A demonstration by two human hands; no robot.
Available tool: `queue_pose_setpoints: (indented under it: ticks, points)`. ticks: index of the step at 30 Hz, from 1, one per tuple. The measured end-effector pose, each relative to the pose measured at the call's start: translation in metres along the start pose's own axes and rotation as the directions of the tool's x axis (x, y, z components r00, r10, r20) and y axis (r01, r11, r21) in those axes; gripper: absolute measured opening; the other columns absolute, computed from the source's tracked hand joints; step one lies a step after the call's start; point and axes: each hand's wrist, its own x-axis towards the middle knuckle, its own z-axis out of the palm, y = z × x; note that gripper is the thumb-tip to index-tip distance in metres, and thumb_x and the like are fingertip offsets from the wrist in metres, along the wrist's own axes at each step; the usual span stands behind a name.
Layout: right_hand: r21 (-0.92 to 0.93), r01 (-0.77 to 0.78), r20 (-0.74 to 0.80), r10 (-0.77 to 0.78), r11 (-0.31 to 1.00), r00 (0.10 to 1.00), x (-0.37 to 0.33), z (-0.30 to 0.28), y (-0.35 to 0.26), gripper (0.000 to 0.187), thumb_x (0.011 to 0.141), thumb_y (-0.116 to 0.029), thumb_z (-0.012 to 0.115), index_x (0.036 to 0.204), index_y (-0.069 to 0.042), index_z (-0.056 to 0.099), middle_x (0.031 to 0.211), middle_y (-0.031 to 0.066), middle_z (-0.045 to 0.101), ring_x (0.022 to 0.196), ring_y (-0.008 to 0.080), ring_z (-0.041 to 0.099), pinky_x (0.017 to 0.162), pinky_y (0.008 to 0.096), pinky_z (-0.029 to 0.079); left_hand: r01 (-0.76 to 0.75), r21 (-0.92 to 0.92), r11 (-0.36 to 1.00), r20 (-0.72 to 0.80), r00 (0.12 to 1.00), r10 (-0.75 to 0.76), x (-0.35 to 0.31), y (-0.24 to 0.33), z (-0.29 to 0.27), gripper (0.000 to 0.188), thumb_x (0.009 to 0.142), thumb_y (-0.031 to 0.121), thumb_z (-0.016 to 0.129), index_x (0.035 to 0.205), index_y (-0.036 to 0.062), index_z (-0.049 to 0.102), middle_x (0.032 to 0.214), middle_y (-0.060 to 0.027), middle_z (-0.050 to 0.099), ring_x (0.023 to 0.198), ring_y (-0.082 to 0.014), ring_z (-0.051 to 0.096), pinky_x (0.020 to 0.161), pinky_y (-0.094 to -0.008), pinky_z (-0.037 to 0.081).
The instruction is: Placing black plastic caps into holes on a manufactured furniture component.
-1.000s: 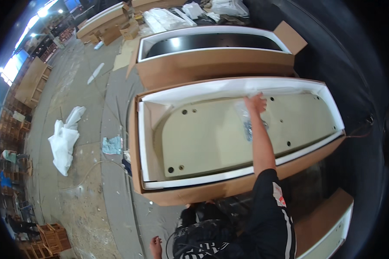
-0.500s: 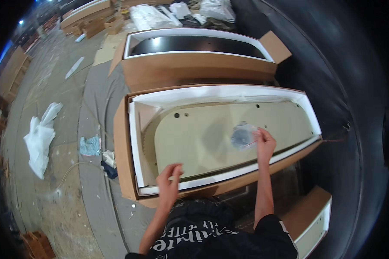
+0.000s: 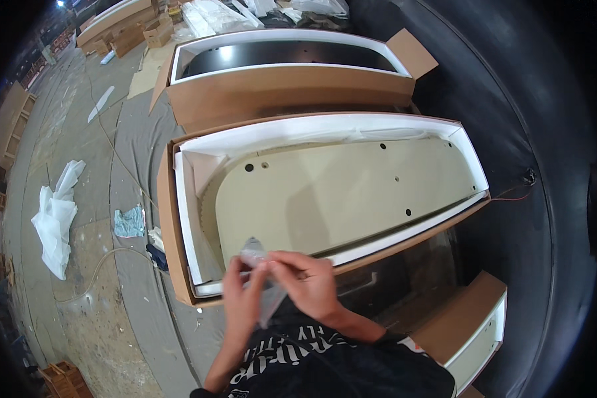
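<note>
Both my hands meet over the near left edge of a long cardboard box. Between them is a small clear plastic bag [image 3: 253, 252], crumpled, its lower part hanging toward my shirt. My left hand [image 3: 243, 288] grips the bag from the left. The fingers of my right hand [image 3: 306, 284] pinch it from the right side. What the bag contains is too small to make out. Beneath, a beige panel [image 3: 341, 192] with rounded corners and several dark holes lies in the box, framed by white foam [image 3: 474, 156].
Beyond stands a second open box [image 3: 298, 93] with a glossy black panel [image 3: 285, 58]. Another open box [image 3: 474, 318] is at the lower right. White plastic sheeting [image 3: 54, 219] and a pale blue cloth [image 3: 129, 221] lie on the floor to the left. Black sheeting [image 3: 484, 113] covers the right side.
My right hand has brought the plastic bag from over the panel's middle down and left to my left hand, which now holds it too. The view has shifted slightly.
</note>
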Motion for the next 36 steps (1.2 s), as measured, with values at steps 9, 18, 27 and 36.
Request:
queue_pose_setpoints:
  ticks: [9,18,27,36]
  points:
    - [0.09,0.012,0.454,-0.052,0.996,0.89,0.007,0.006,0.013,0.019,0.087,-0.005,0.067,0.105,0.002,0.068,0.084,0.0105,0.072,0.075,0.0078,0.066,0.064,0.0226,0.053,0.084,-0.003,0.997,-0.281,0.956,-0.081,-0.052,0.005,-0.041,0.009,0.093,0.004,0.055,0.097,-0.0033,0.059,0.084,-0.0044,0.065,0.078,-0.0093,0.06,0.073,-0.0231,0.047]
    - [-0.145,0.672,0.472,-0.547,0.726,0.692,-0.002,-0.011,-0.004,0.021,0.068,0.005,0.068,0.087,-0.003,0.067,0.091,0.0114,0.064,0.081,0.0274,0.064,0.067,0.0327,0.052,0.153,0.057,0.986,-0.427,0.897,-0.115,-0.097,0.022,-0.029,0.031,0.092,-0.003,0.052,0.122,-0.0052,0.052,0.082,-0.0074,0.064,0.073,-0.0118,0.06,0.069,-0.0243,0.048]
    - [-0.088,0.344,0.883,-0.087,0.935,0.462,-0.011,0.011,0.011,0.011,0.08,0.002,0.049,0.087,0.002,0.057,0.089,0.0185,0.062,0.091,0.0361,0.062,0.078,0.0437,0.049,0.145,0.271,0.952,-0.352,0.935,-0.042,-0.101,-0.002,-0.025,0.019,0.09,-0.002,0.053,0.103,-0.0025,0.066,0.071,-0.0065,0.061,0.063,-0.0104,0.058,0.058,-0.0251,0.046]
    - [-0.195,0.193,0.963,0.151,0.962,0.223,-0.055,0.022,0.082,0.041,0.084,-0.01,0.048,0.119,0.011,0.051,0.12,0.0299,0.053,0.118,0.039,0.05,0.102,0.0436,0.038,-0.01,0.562,0.827,-0.159,0.98,0.12,-0.104,-0.001,-0.011,0.019,0.085,-0.006,0.054,0.101,-0.002,0.065,0.076,-0.0151,0.06,0.062,-0.0224,0.058,0.058,-0.0312,0.046]
